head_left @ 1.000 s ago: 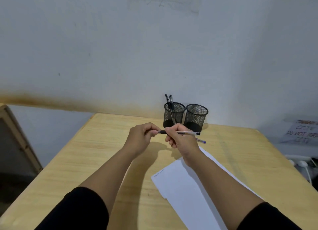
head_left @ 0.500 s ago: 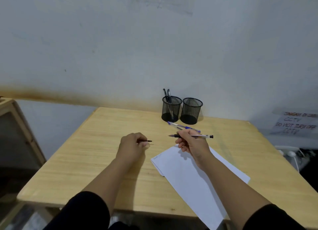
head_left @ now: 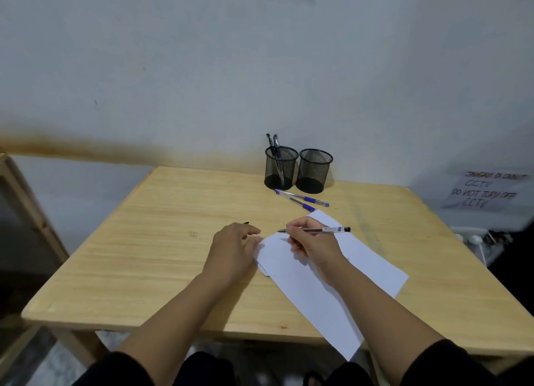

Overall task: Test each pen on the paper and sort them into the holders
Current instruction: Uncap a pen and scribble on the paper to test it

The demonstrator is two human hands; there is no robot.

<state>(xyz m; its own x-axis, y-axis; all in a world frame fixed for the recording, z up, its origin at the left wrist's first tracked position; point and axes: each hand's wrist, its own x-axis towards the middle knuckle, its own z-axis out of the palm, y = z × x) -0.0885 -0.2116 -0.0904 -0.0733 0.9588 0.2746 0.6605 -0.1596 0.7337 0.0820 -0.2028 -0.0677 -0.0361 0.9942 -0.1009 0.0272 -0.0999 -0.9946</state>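
A white paper (head_left: 303, 293) lies slantwise on the wooden table (head_left: 173, 241). My right hand (head_left: 313, 247) grips an uncapped black pen (head_left: 326, 229), its tip just above the paper's top left corner. My left hand (head_left: 234, 247) rests by the paper's left edge and holds the pen cap (head_left: 245, 223), of which only a black tip shows. Two blue pens (head_left: 302, 199) lie on the table in front of two black mesh holders. The left holder (head_left: 281, 169) has two pens in it; the right holder (head_left: 315, 170) looks empty.
The holders stand at the table's far edge against a white wall. A handwritten paper sign (head_left: 488, 189) and a white power strip (head_left: 474, 238) are off the table to the right. A wooden frame (head_left: 20, 189) stands to the left.
The cap came off the pen into my left hand. Both hands dropped to the table; my left now rests at the paper's edge and my right brought the pen tip to the paper.
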